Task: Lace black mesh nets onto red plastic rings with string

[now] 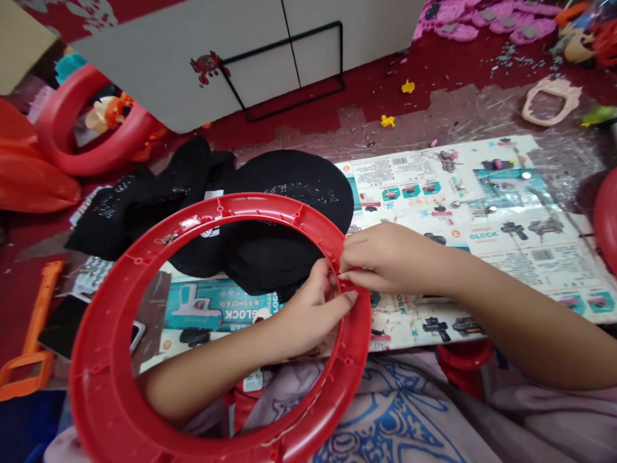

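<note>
A large red plastic ring [96, 360], ribbed and hollow on the side facing me, is tilted up over my lap. Through its middle reaches my left forearm, and my left hand [313, 308] grips the ring's right side, thumb laid over the inner rim. My right hand [380, 258] comes in from the right, its fingertips pinched together at that same inner rim, close to the left fingers. Whatever lies between the right fingertips is hidden or too small to name. A thin pale strand [294, 421] runs along the ring's lower inner edge.
Behind the ring lies a black cloth hat-like item [299, 186] on a printed cardboard sheet [511, 257]. An orange plastic frame [33, 354] is at left, near another red ring [53, 151]. A white panel [168, 64] stands behind. Pink pieces [501, 22] and a pale frame [549, 103] lie far right.
</note>
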The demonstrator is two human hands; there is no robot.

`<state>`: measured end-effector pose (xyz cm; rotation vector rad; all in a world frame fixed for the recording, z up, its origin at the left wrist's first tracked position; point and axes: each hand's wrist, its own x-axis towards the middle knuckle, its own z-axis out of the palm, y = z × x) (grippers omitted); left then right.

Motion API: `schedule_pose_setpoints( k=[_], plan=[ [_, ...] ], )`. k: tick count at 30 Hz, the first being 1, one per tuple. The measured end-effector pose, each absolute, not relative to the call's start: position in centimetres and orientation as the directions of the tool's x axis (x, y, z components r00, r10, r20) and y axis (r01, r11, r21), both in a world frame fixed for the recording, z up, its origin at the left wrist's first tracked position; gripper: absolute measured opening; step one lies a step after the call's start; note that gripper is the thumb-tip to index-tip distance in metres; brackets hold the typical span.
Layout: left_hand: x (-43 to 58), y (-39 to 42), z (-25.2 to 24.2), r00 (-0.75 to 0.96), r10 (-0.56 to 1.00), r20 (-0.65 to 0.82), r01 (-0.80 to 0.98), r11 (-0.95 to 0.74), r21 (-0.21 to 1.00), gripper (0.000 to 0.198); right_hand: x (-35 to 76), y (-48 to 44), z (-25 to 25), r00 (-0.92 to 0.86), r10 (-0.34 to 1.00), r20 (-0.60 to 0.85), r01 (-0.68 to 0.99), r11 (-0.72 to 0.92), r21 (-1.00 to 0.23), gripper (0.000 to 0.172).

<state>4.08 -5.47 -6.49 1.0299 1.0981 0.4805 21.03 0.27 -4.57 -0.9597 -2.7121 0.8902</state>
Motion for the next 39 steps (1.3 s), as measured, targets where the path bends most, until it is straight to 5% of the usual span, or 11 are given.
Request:
schedule_pose_setpoints(
  k=[6,12,18,28,33,39],
  plan=[
    [3.3,-5.3,-6.4,0.501,0.723,-0.475,0.400,0.293,0.869,0.044,22.2,0.5,-4.6,-0.810,0.572,0.126,0.374,0.671,-0.640,0.017],
    [3.1,-5.3,-6.2,0.655,0.675,-0.340,0.345,0.133,0.929,0.056,22.3,0.6,-4.9,-0.818,0.552,0.164,0.312,0.664,-0.680,0.019],
    [2.8,-5.7,-6.5,0.644,0.622,-0.446,0.377,0.250,0.892,0.049,21.8,0.5,-5.4,-0.796,0.588,0.145,0.367,0.659,-0.656,0.018],
    [3.1,-6.0,-6.6,0.666,0.597,-0.448,0.123,0.504,0.855,0.057,22.1,0.7,-4.7,-0.783,0.608,0.131,0.402,0.655,-0.640,0.018],
    [3.2,-5.6,-6.8,0.583,0.719,-0.378,-0.172,0.564,0.808,0.032,22.4,0.6,-4.1,-0.793,0.568,0.218,0.318,0.692,-0.648,0.018],
    [3.6,-5.4,-6.4,0.519,0.725,-0.453,-0.184,0.612,0.770,0.028,22.1,0.3,-3.7,-0.806,0.561,0.189,0.315,0.677,-0.665,0.018]
  ],
)
